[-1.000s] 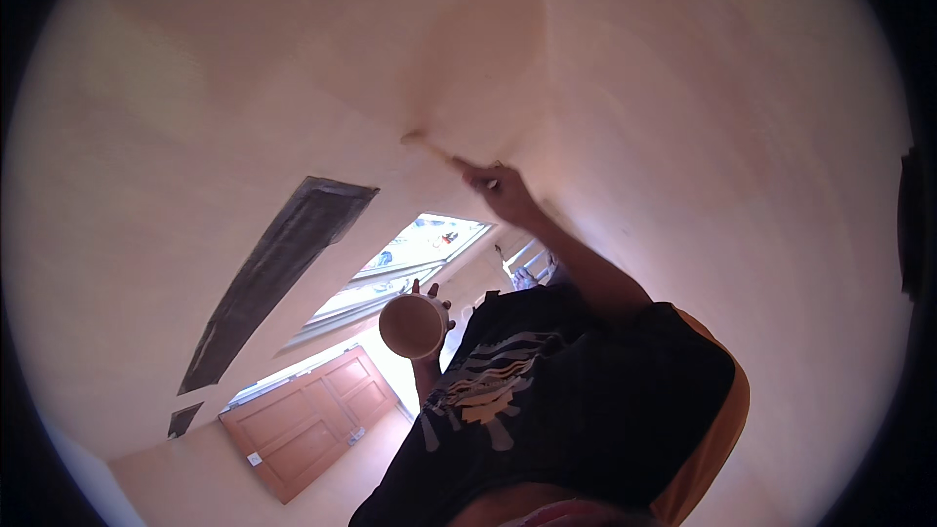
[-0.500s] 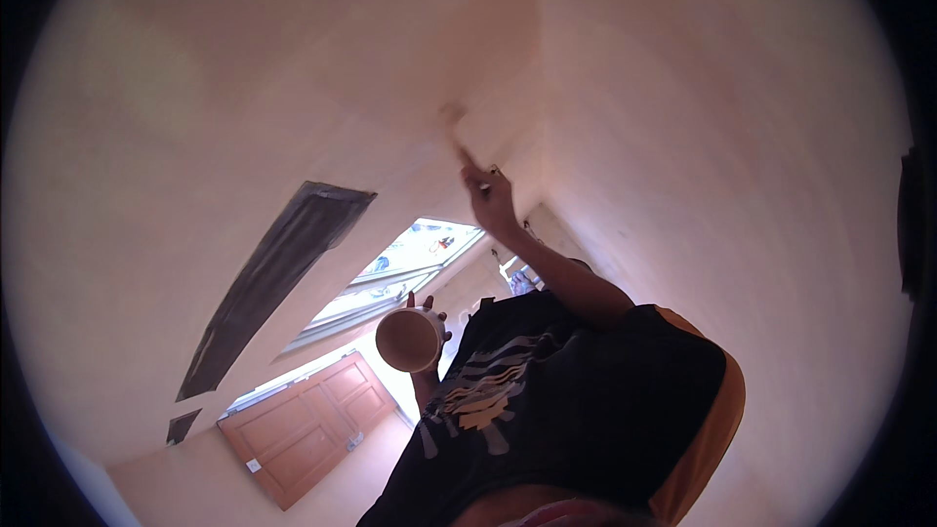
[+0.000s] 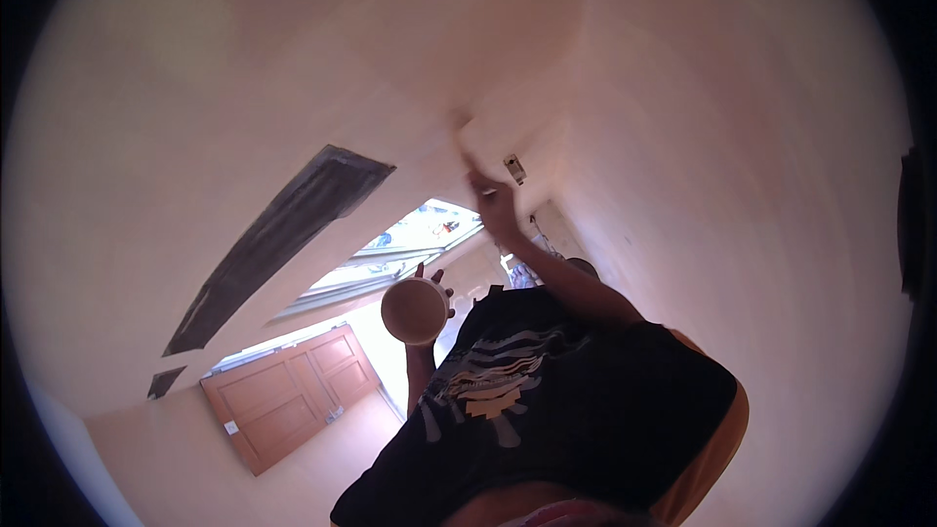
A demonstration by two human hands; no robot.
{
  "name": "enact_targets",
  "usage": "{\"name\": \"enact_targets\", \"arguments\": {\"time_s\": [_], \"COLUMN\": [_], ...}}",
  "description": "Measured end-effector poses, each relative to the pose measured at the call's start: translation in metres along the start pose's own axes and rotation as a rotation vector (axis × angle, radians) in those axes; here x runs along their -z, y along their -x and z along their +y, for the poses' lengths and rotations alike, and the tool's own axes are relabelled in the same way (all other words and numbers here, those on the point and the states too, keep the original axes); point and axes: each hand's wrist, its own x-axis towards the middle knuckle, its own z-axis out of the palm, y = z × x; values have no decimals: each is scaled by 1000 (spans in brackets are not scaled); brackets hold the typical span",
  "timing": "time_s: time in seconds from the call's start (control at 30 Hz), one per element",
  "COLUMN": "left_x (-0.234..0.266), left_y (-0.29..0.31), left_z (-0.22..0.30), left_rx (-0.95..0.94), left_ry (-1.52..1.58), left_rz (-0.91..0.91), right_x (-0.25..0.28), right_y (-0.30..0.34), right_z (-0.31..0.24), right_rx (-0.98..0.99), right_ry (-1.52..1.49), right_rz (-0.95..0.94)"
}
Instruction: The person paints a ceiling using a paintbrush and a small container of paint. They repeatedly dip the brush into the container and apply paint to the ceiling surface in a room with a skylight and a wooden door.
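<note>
My right hand (image 3: 493, 197) is raised with its fingers closed around a paintbrush (image 3: 467, 148). The brush points up against the plastered wall (image 3: 371, 59), its head smeared by motion. Lower and to the left, my left hand (image 3: 436, 285) grips a round, pale tub (image 3: 414, 312) from behind, fingertips showing over its rim. The tub's round face looks tan, and I cannot make out how full it is. Just right of the brush hand, a small rectangular wall box (image 3: 514, 169) is set in the wall.
A long dark grey strip (image 3: 283, 244) crosses the wall on the left, with a smaller dark patch (image 3: 166, 383) below it. A bright window (image 3: 425, 234) and a brown panelled door (image 3: 293, 392) lie beyond my left hand. Another wall (image 3: 722, 156) rises at right.
The whole view has shifted slightly. My right hand has moved a little with the brush, and the wall box it covered now shows. The tub appears higher in the picture, still held.
</note>
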Motion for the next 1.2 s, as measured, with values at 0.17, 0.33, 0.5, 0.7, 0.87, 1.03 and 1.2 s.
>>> {"name": "enact_targets", "arguments": {"time_s": [0.17,0.33,0.5,0.7,0.87,1.03,1.2], "left_x": [12,30,22,34,55,58,66], "left_y": [17,5,-12,0,10,13,30], "left_z": [-11,-7,-9,-15,-15,-19,-24], "left_rx": [-72,-69,-74,-107,-149,-193,-298], "left_ry": [8,-30,-45,-82,-42,-47,-298], "left_rz": [9,90,79,86,16,-3,94], "right_x": [3,33,17,46,19,30,84], "right_y": [20,12,-38,-57,-81,-135,-153], "right_z": [-81,-38,-26,-22,-15,5,-10], "right_rx": [-365,-209,-543,-494,-334,-529,-576], "right_ry": [-201,-148,-233,-141,-49,-181,-138], "right_rz": [-239,-495,-703,-687,-849,-929,-948]}}
